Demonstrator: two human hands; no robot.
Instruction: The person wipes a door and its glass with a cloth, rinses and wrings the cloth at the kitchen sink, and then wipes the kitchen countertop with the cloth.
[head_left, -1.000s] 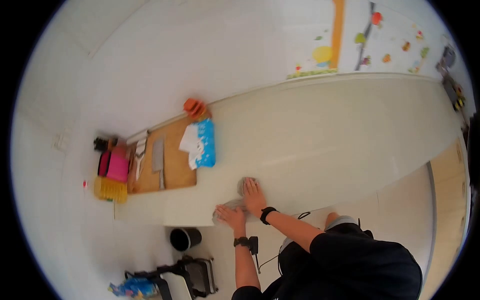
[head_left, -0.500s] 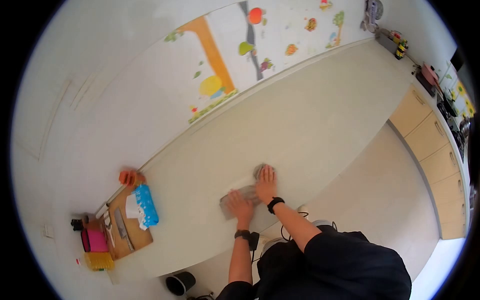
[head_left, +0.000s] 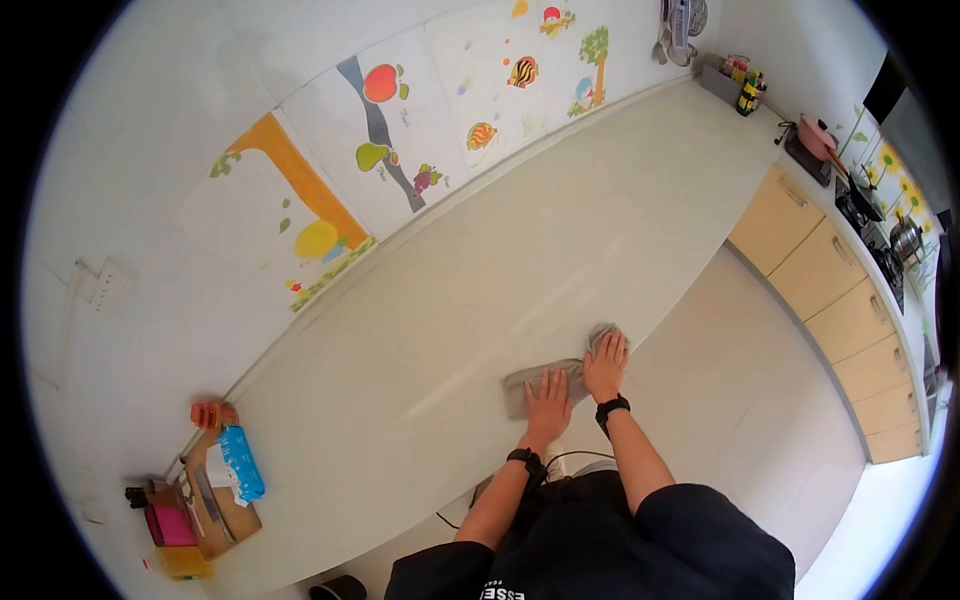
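Observation:
A grey-brown cloth (head_left: 516,397) lies on the pale countertop (head_left: 440,330), close to its front edge. My left hand (head_left: 547,407) presses flat on the spread part of the cloth, fingers stretched and apart. On the crumpled end rests my right hand (head_left: 606,370), also with fingers extended, at the counter's edge. Both palms hide some of the cloth between and beneath them. A dark band circles each wrist.
At the counter's left end, a blue tissue pack (head_left: 241,466) and a knife (head_left: 212,497) lie on a wooden cutting board (head_left: 240,522). A yellow oil bottle (head_left: 182,563) is nearby. Far right stand a pink pot (head_left: 817,138) and bottles (head_left: 750,93). A dark bin (head_left: 338,588) sits below.
Both hands have slid the cloth rightward along the counter, nearer its front edge. The view has shifted too, so the wall pictures and left-end items appear further left.

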